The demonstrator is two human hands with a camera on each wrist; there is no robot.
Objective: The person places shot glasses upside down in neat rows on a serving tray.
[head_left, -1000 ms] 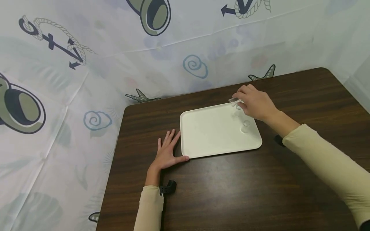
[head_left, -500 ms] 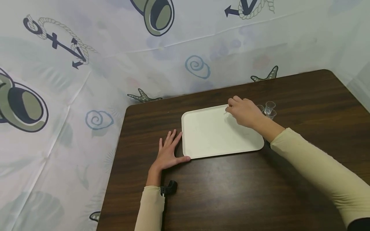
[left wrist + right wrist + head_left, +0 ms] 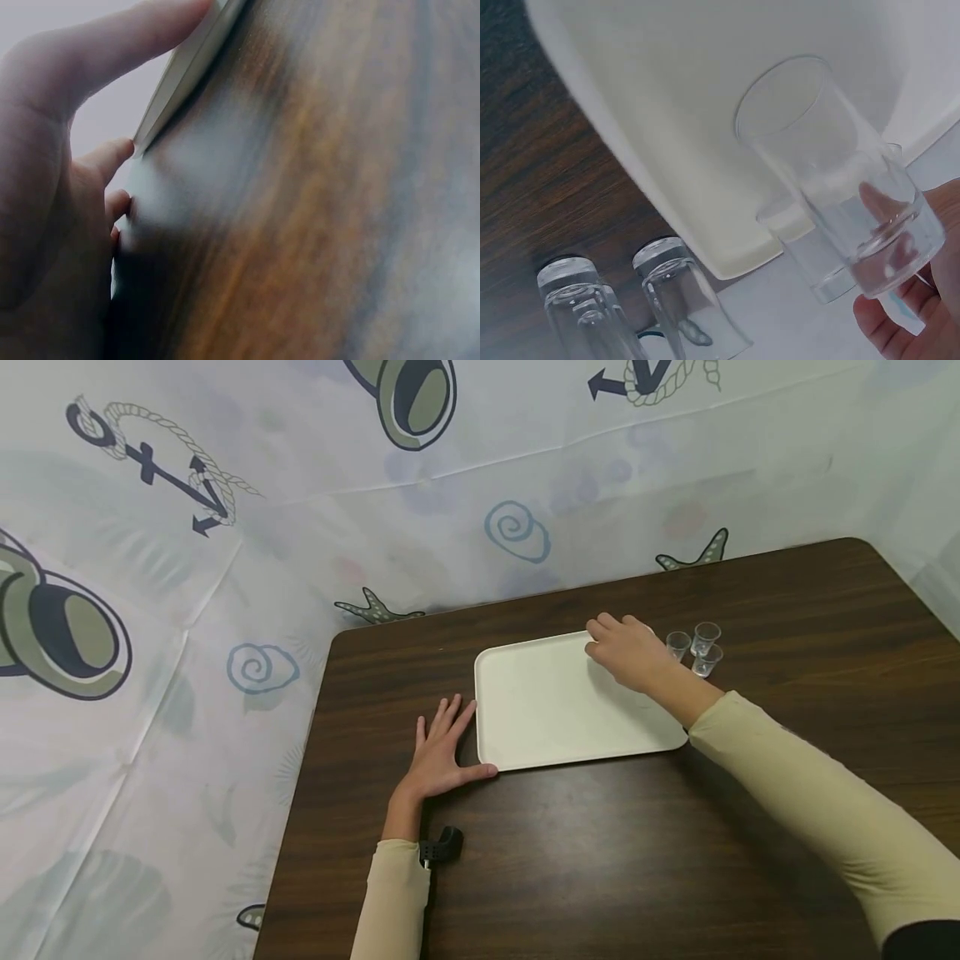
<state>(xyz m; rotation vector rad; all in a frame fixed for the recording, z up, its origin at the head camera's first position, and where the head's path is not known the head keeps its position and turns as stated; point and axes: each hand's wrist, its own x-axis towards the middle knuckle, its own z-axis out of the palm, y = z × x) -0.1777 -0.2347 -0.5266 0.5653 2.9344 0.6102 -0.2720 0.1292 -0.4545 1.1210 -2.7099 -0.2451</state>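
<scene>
My left hand (image 3: 437, 766) lies with straight, spread fingers, thumb and index finger at the near left corner of a cream tray (image 3: 532, 710). In the left wrist view the thumb (image 3: 105, 56) touches the tray's edge. My right hand (image 3: 628, 653) is low over the tray's back right part, fingers curled about a clear shot glass that is mostly hidden. In the right wrist view a clear shot glass (image 3: 780, 139) stands rim down on the tray close before the fingers (image 3: 885, 326). Behind it is another upturned shot glass (image 3: 821, 266).
Three shot glasses stand upright on the dark wooden table (image 3: 585, 860) just right of the tray, among them one glass (image 3: 678, 645) nearest it and one glass (image 3: 707, 660) in front. A patterned white cloth (image 3: 420, 543) hangs behind the table.
My right hand has come down and slightly left over the tray with the shot glass it held tilted at the back edge. Three glasses beyond the tray have come into sight. The left hand stays put.
</scene>
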